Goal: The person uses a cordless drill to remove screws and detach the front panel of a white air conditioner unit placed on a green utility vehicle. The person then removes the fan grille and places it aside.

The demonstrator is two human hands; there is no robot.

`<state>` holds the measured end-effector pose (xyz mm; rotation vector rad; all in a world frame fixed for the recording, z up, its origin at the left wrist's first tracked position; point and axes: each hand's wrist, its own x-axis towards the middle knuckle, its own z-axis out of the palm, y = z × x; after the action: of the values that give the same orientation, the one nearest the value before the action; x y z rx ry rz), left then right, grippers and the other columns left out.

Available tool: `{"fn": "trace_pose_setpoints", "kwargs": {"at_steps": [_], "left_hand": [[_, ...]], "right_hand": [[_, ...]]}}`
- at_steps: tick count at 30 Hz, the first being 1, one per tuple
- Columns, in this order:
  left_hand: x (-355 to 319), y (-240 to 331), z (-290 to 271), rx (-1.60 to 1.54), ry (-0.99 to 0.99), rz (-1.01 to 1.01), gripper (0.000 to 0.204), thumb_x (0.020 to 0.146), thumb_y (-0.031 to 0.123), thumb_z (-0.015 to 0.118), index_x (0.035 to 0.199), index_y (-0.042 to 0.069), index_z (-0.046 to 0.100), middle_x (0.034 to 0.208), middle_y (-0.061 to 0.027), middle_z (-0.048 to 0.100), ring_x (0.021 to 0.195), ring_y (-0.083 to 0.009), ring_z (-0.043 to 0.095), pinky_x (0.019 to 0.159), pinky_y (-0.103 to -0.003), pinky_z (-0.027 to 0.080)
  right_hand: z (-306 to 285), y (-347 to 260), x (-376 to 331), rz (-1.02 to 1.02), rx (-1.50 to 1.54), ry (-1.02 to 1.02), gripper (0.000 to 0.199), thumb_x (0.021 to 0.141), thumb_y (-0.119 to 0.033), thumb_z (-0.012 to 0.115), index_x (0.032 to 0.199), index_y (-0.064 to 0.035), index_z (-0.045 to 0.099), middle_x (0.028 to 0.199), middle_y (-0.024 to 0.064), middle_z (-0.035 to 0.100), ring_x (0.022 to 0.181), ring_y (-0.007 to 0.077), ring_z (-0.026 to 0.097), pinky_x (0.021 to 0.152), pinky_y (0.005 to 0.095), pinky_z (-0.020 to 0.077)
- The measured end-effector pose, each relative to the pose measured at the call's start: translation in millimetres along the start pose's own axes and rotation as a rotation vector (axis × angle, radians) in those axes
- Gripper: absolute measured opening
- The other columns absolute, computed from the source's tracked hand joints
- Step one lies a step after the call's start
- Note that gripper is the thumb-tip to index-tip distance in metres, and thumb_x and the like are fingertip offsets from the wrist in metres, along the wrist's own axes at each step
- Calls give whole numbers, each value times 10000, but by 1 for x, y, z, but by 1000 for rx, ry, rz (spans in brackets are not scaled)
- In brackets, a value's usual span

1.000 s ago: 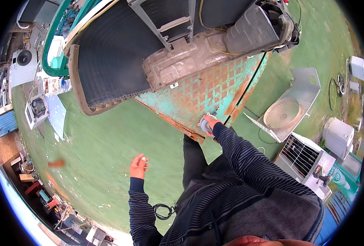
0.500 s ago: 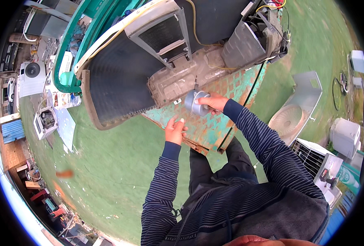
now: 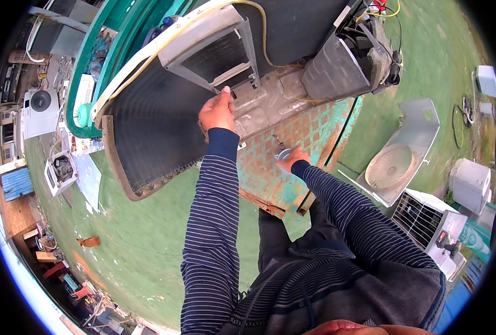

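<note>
My right hand (image 3: 294, 159) is closed around a small grey cylindrical motor (image 3: 282, 154), low over the rusty green bench (image 3: 309, 137). The hand covers most of the motor; a thin shaft pokes out of its far end. My left hand (image 3: 217, 113) reaches to the lower end of a grey metal bracket (image 3: 211, 53), fingers closed at its edge. The exact grip is partly hidden behind the hand. This bracket stands on the dirty metal base pan (image 3: 265, 106) of an opened air-conditioner unit, in front of its dark curved finned coil (image 3: 158, 111).
A compressor-side housing (image 3: 337, 64) with loose wires sits at the unit's right end. A yellow cable (image 3: 265, 33) runs over the unit. Far left is a green tub (image 3: 72, 100). On the green floor at right lie a panel with a round fan grille (image 3: 390, 166) and a white appliance casing (image 3: 427, 218).
My left hand has moved up and away from the bench edge to the bracket. The right hand has brought the motor lower and nearer to me. The view has shifted slightly.
</note>
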<state>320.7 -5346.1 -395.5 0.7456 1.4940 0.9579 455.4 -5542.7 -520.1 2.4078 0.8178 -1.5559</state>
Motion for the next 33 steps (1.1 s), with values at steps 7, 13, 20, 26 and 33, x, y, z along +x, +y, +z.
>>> {"fn": "trace_pose_setpoints", "kwargs": {"at_steps": [7, 13, 20, 26, 33], "left_hand": [[13, -17, 3, -10, -2, 92, 161, 927, 165, 698, 909, 6, 682, 740, -42, 682, 531, -68, 539, 453, -209, 424], [4, -11, 6, -169, 0, -2, 166, 960, 168, 656, 948, 4, 680, 775, -37, 679, 587, -78, 556, 498, -219, 450], [2, -8, -3, -230, -150, -113, 204, 977, 238, 636, 1025, 43, 673, 827, -43, 682, 645, -99, 585, 567, -251, 478], [-34, -38, -36, -156, -236, -197, 276, 1004, 308, 584, 1071, 50, 654, 863, -58, 701, 641, -114, 612, 536, -235, 473], [-180, -153, -156, 115, -132, -435, 248, 989, 258, 603, 1125, 54, 639, 911, -63, 704, 649, -102, 612, 522, -236, 471]], "right_hand": [[5, -8, 2, -114, -154, 250, 983, 734, -530, 761, 1399, 54, 334, 1289, 260, 569, 1156, 366, 602, 952, 400, 510], [-114, -122, -50, -819, 785, 236, 478, 941, -352, 620, 1192, 54, 591, 948, 122, 693, 829, 203, 679, 722, 335, 540], [-158, -149, -42, -690, 977, -84, 297, 988, -282, 589, 1016, 6, 652, 822, 31, 668, 681, 113, 631, 609, 273, 505], [-149, -153, -33, -846, 888, 130, 268, 937, -186, 632, 833, 50, 705, 658, 72, 662, 566, 129, 624, 544, 303, 500], [-140, -158, -49, -837, 461, 694, 254, 858, -249, 683, 842, 0, 732, 854, 223, 697, 845, 398, 678, 805, 462, 538]]}}
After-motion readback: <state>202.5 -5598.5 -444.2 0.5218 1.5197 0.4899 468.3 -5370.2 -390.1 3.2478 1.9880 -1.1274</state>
